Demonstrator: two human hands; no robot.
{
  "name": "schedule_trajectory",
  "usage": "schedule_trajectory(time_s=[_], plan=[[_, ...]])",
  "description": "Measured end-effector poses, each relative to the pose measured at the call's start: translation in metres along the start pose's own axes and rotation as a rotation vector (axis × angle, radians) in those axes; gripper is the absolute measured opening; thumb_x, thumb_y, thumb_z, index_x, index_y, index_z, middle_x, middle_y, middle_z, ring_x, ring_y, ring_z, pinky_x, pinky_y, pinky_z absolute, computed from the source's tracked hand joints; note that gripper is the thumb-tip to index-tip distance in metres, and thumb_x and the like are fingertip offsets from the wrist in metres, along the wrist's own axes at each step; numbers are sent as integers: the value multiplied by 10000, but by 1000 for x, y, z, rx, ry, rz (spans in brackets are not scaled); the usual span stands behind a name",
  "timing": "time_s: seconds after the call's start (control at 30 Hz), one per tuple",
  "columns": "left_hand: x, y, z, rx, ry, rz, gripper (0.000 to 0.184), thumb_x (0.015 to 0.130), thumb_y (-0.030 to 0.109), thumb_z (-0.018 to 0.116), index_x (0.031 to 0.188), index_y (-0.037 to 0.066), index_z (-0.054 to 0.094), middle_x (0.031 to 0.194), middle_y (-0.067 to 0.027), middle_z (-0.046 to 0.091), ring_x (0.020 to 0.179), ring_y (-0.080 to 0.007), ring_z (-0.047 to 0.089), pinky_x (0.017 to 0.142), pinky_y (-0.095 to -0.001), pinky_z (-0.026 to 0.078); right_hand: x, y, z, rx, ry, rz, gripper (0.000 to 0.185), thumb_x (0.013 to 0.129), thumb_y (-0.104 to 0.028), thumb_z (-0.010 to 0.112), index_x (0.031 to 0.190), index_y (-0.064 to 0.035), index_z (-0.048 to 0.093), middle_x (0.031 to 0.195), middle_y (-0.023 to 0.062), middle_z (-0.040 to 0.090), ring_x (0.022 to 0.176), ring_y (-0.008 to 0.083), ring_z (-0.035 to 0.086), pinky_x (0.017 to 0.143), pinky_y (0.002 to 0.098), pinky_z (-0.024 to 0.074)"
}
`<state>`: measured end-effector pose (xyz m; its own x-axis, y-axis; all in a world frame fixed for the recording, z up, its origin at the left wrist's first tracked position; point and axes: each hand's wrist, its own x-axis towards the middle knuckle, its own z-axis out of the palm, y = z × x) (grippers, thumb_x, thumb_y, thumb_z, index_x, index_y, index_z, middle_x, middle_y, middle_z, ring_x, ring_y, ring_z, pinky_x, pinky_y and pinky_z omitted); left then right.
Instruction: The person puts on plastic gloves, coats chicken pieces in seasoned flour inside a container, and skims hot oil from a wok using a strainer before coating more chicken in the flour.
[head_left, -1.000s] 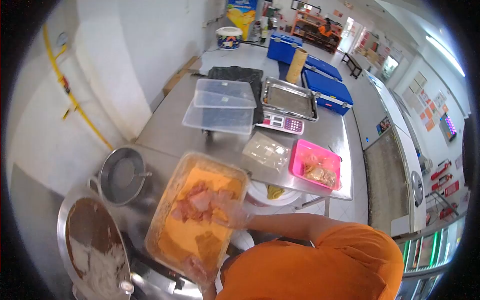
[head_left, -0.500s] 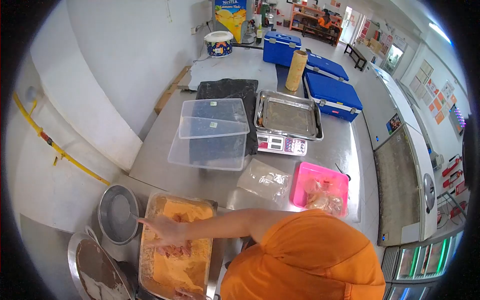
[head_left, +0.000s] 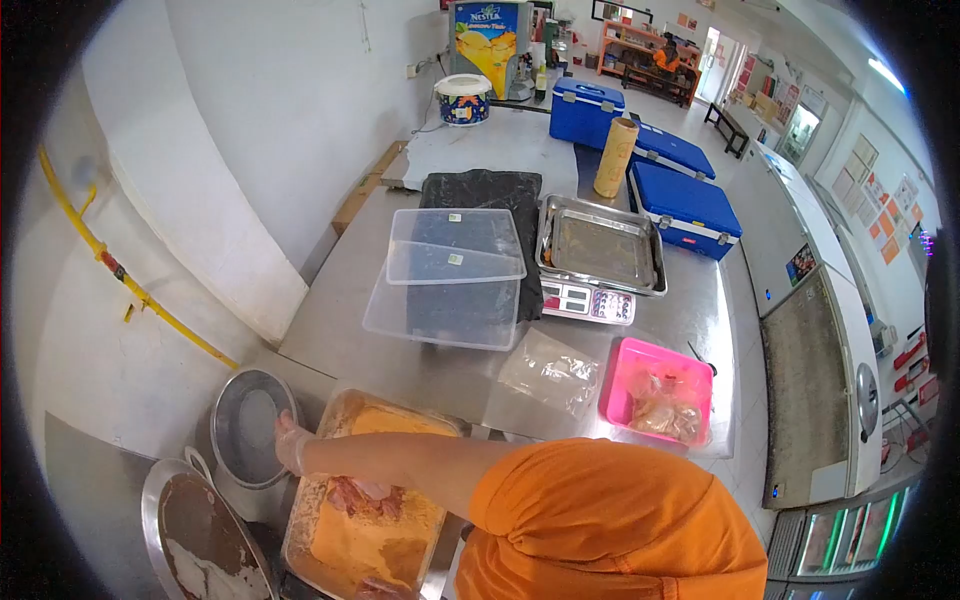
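My right arm reaches leftward from an orange sleeve [head_left: 620, 520]. My right hand [head_left: 291, 443] is at the right rim of a round grey metal bowl [head_left: 250, 428], its visible fingers apart and nothing seen in them. Whether it touches the rim I cannot tell. Under the forearm lies a clear plastic tub [head_left: 300, 530] of orange breading powder [head_left: 370, 540]. Raw meat pieces [head_left: 362, 498] sit in the powder, partly covered by the arm. Another pinkish piece [head_left: 380, 588] shows at the bottom edge. My left hand is out of view.
A large pan [head_left: 200, 530] with brown and whitish contents stands lower left. On the steel table are a pink tray [head_left: 618, 400] with bagged food, a plastic bag [head_left: 550, 372], clear lids [head_left: 440, 310], a scale [head_left: 590, 303], metal trays [head_left: 655, 270] and blue coolers [head_left: 690, 200].
My right hand has moved from above the meat in the tub up and left to the bowl's rim, uncovering more meat. The view has shifted slightly.
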<state>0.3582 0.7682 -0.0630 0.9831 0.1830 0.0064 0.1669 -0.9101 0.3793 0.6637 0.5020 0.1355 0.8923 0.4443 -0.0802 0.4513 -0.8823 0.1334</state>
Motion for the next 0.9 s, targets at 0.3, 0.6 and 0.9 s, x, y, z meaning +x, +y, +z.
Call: schedule_trajectory(time_s=[0.3, 0.6, 0.9], plan=[[21, -66, 55, 491, 208, 661, 537, 1029, 334, 540, 1465, 22, 512, 1073, -161, 688, 907, -292, 650, 712, -417, 540, 90, -50, 73, 277, -143, -52, 316, 909, -291, 683, 1151, -115, 785, 1218, 100, 740, 1156, 296, 682, 915, 474, 549], [31, -78, 67, 496, -23, 741, 586, 1016, 385, 540, 1480, 30, 488, 1020, -150, 697, 876, -288, 658, 707, -428, 537, 89, -32, 82, 324, -159, -10, 375, 942, -410, 617, 1152, -148, 785, 1232, 79, 737, 1200, 287, 668, 978, 505, 520], [51, -86, 78, 554, -227, 810, 636, 1004, 435, 541, 1495, 39, 464, 968, -139, 706, 846, -284, 666, 703, -440, 534, 3, -11, 10, 420, -291, -3, 443, 1053, -476, 471, 1363, -231, 670, 1389, 126, 637, 1361, 337, 537, 1020, 575, 482]])
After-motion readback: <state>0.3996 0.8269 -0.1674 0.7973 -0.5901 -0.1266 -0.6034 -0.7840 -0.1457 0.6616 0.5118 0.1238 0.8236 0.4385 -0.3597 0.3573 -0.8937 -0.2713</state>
